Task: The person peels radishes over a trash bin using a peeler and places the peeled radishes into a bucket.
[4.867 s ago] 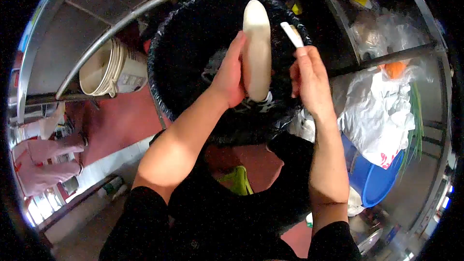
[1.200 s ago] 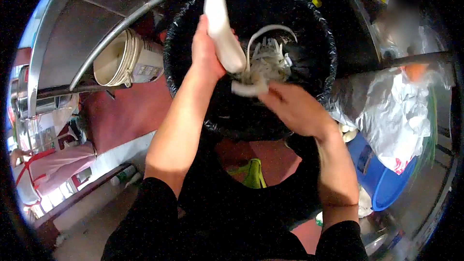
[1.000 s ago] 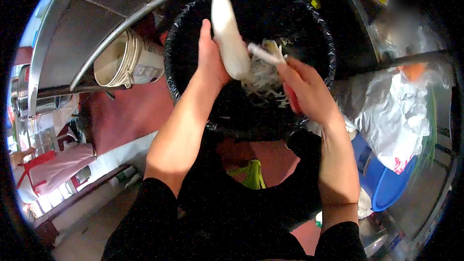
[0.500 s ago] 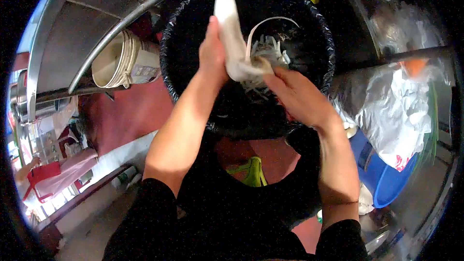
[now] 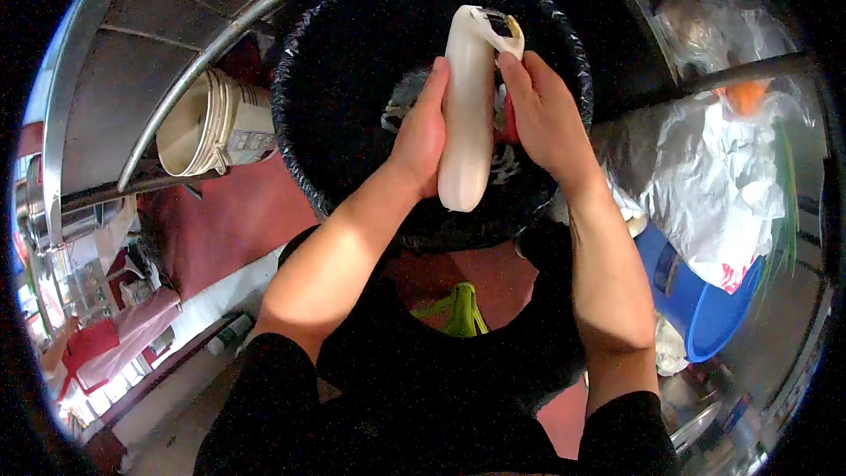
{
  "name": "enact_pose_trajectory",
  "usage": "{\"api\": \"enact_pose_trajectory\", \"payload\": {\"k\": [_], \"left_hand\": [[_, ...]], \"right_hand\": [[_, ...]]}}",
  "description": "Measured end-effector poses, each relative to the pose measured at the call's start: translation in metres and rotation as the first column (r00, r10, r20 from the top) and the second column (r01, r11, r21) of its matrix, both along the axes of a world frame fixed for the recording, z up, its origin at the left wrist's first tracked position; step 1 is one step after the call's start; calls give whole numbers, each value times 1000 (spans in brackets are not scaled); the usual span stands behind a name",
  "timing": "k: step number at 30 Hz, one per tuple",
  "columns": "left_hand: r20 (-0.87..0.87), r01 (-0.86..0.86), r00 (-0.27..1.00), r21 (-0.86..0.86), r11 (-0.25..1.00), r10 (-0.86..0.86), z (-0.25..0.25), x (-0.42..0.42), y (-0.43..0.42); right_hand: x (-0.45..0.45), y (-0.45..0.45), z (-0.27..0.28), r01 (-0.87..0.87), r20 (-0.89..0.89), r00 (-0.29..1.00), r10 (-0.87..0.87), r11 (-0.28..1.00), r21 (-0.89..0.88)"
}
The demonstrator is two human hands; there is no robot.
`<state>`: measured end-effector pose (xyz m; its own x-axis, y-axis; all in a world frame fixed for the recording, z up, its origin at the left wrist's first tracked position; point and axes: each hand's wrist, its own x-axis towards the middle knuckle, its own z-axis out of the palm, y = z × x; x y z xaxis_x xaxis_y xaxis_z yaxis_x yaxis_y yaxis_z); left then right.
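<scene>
My left hand [image 5: 421, 137] grips a long white daikon radish [image 5: 467, 115] from its left side. The radish stands nearly lengthwise in the view, its surface pale and mostly smooth. My right hand [image 5: 548, 119] is closed on a Y-shaped peeler [image 5: 504, 33], whose head sits against the radish near its far end. Most of the peeler's handle is hidden by my fingers. Both hands are above a round bin lined with a black plastic bag [image 5: 294, 88]. Pale peelings [image 5: 405, 92] lie inside, partly hidden by my left hand and the radish.
A white bucket [image 5: 189, 128] lies on its side at left, near a curved metal rail [image 5: 189, 62]. On the right, a white plastic bag [image 5: 714, 194] hangs over a blue tub [image 5: 718, 313]. Something green [image 5: 461, 310] shows on the reddish floor [image 5: 507, 278] below the bin.
The radish has turned and shifted right, its blunt end now toward me. The peeler has moved from its near end to its far end. The long curling strip is no longer in view.
</scene>
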<state>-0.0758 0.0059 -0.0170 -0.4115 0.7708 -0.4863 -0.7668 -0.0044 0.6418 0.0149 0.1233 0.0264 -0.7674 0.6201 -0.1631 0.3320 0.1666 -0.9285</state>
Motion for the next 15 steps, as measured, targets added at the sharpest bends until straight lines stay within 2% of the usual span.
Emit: {"api": "enact_pose_trajectory", "payload": {"k": [2,3,4,6,7,8,9,10,11,12,14,15], "left_hand": [[-29,-1,1000,-21,1000,1,-1,-3,-3],[-65,-19,998,-66,998,15,-1,-8,-5],[-102,-39,994,-110,993,28,0,-15,-5],[-121,-339,940,-188,922,320,1,-37,-1],[-90,-445,895,-128,886,437,-5,-56,-3],[-117,-377,923,-104,920,365,-12,-75,-17],[-70,-454,891,-126,882,448,-9,-85,-19],[-24,-519,853,-148,842,522,-6,-92,-19],[3,-502,863,-97,859,505,-6,-93,-22],[5,-502,863,-98,859,505,-3,-89,-24],[47,-381,922,-53,923,383,1,-75,-20],[-16,-352,936,-15,936,352,2,-62,-15]], "right_hand": [[0,-4,-1,-3,133,991,12,998,-67],[2,-7,-1,-11,131,991,20,998,-68],[6,-13,-3,-146,144,979,143,989,12],[17,-23,0,-372,190,914,358,927,45],[23,-28,1,-476,204,866,456,878,59],[29,-26,-1,-592,200,799,567,801,93],[31,-25,0,-598,195,795,574,796,98],[32,-22,1,-616,151,780,608,788,9],[33,-22,3,-631,109,764,636,771,-84],[28,-19,25,-463,210,819,535,831,-310],[23,-8,26,-231,205,923,326,895,-381],[18,-4,17,-224,209,924,320,897,-380]]}}
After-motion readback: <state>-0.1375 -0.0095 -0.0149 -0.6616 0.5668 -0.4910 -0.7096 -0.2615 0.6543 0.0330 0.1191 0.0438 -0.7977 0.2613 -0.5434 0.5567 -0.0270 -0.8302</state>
